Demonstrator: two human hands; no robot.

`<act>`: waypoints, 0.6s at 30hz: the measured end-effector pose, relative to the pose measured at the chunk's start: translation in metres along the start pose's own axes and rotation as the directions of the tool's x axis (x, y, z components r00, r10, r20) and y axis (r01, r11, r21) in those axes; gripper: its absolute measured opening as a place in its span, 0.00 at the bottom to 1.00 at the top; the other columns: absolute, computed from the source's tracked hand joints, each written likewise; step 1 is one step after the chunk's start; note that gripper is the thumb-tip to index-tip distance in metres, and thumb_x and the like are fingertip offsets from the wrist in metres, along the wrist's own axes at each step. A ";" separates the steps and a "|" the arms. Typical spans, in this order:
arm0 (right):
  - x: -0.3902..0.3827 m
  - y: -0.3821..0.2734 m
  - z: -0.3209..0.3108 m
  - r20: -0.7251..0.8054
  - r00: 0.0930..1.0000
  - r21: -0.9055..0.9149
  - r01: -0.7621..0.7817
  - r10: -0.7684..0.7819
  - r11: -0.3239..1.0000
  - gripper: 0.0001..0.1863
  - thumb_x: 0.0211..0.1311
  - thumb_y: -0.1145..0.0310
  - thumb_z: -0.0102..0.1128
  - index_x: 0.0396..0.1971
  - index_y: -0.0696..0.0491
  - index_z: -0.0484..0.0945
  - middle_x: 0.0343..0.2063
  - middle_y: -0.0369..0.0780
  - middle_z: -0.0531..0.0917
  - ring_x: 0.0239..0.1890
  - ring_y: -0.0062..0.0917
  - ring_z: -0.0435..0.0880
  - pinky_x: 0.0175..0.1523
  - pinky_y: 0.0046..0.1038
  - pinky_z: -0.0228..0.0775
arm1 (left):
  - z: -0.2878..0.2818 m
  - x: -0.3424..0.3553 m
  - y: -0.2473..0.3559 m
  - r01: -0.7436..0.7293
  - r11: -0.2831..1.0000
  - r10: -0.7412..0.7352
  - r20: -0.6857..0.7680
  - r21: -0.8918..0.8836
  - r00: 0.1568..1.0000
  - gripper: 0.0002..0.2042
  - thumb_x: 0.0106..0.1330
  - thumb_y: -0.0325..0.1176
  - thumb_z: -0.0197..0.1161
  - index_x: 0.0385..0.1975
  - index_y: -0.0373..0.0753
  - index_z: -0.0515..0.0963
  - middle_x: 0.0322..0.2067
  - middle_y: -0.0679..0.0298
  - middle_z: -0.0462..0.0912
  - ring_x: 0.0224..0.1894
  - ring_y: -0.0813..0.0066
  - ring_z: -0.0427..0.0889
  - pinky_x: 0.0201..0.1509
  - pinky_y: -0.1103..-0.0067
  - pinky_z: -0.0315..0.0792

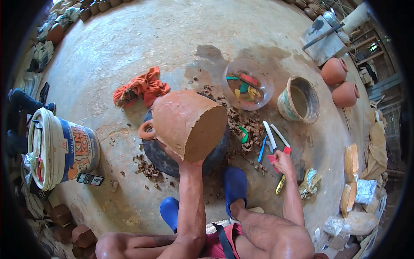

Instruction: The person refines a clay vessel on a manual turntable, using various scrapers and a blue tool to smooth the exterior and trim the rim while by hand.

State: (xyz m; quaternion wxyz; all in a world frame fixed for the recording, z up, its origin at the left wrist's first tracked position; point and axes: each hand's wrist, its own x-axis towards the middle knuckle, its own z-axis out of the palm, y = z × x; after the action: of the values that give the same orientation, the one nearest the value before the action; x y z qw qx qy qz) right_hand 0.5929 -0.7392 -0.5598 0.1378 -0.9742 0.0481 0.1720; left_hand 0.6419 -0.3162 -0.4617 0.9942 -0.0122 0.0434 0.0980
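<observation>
An unglazed clay pot [181, 121] with a small loop handle [147, 130] is tipped sideways over a dark round base [153, 155], its flat face toward the lower right. My left hand [192, 160] holds it from below; the pot hides most of the fingers. To the right, low over the floor, my right hand [283, 164] is closed on a red flat piece [272, 159]. Close by lie a blue pen-like tool [262, 149], a white flat strip [270, 134], a white stick [280, 135] and a yellow-and-black cutter [280, 184].
A clear bowl [230, 100] of coloured pieces and a bucket [282, 105] stand beyond the tools. Orange cloth [142, 88] lies behind the pot. At left are a lidded paint bucket [92, 149] and a phone [90, 179]. Two clay pots [345, 95] stand far right; clay scraps surround the base.
</observation>
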 end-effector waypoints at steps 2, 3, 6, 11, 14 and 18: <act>-0.005 -0.046 -0.036 -0.131 0.991 0.289 0.005 0.034 0.957 0.13 0.59 0.73 0.77 0.43 0.60 0.87 0.37 0.42 0.88 0.34 0.23 0.86 0.40 0.30 0.78 | 0.000 -0.001 0.006 -0.030 0.999 0.030 0.006 0.021 1.000 0.47 0.66 0.77 0.55 0.79 0.51 0.65 0.77 0.59 0.68 0.77 0.50 0.70 0.77 0.47 0.70; -0.007 -0.077 -0.062 -0.143 0.989 0.286 0.019 0.023 0.958 0.13 0.59 0.73 0.77 0.43 0.60 0.87 0.37 0.42 0.88 0.34 0.23 0.86 0.40 0.30 0.78 | 0.000 -0.002 0.003 -0.037 0.999 0.037 0.008 0.011 0.999 0.47 0.66 0.77 0.55 0.79 0.51 0.65 0.77 0.59 0.68 0.77 0.50 0.70 0.77 0.47 0.70; -0.009 -0.178 -0.114 -0.601 0.791 0.426 0.434 -0.109 0.794 0.12 0.68 0.77 0.69 0.50 0.60 0.88 0.41 0.44 0.89 0.39 0.27 0.87 0.45 0.31 0.80 | 0.001 -0.004 -0.004 -0.067 0.998 0.067 0.005 0.009 0.998 0.48 0.65 0.78 0.55 0.79 0.52 0.65 0.77 0.59 0.68 0.77 0.50 0.70 0.77 0.46 0.70; -0.009 -0.304 -0.147 -0.761 0.523 0.207 0.756 -0.383 0.621 0.18 0.66 0.81 0.65 0.55 0.58 0.87 0.45 0.45 0.88 0.45 0.38 0.89 0.51 0.37 0.82 | 0.015 -0.003 -0.023 -0.154 0.987 0.157 -0.085 0.037 0.984 0.49 0.64 0.81 0.53 0.80 0.56 0.65 0.77 0.57 0.69 0.77 0.46 0.70 0.77 0.45 0.69; -0.006 -0.348 -0.138 -0.739 0.376 0.057 0.862 -0.559 0.504 0.23 0.59 0.84 0.63 0.55 0.59 0.87 0.46 0.45 0.87 0.49 0.42 0.86 0.52 0.39 0.80 | 0.031 -0.006 -0.007 -0.232 0.968 0.240 -0.087 0.098 0.967 0.47 0.66 0.80 0.52 0.79 0.53 0.66 0.76 0.57 0.71 0.75 0.47 0.72 0.78 0.48 0.70; -0.045 -0.345 -0.110 -0.723 0.332 0.050 0.900 -0.606 0.434 0.26 0.52 0.84 0.63 0.55 0.59 0.87 0.46 0.45 0.86 0.50 0.43 0.84 0.53 0.41 0.78 | 0.026 -0.005 0.007 -0.355 0.921 0.377 -0.143 0.160 0.915 0.43 0.72 0.76 0.49 0.77 0.51 0.67 0.75 0.59 0.73 0.74 0.51 0.74 0.77 0.48 0.70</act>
State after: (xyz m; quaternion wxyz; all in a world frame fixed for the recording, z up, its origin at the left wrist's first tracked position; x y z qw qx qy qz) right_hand 0.6347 -0.4376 -0.3579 0.3981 -0.8100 -0.3467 -0.2553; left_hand 0.6377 -0.3095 -0.4354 0.9493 0.0531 0.1364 0.2782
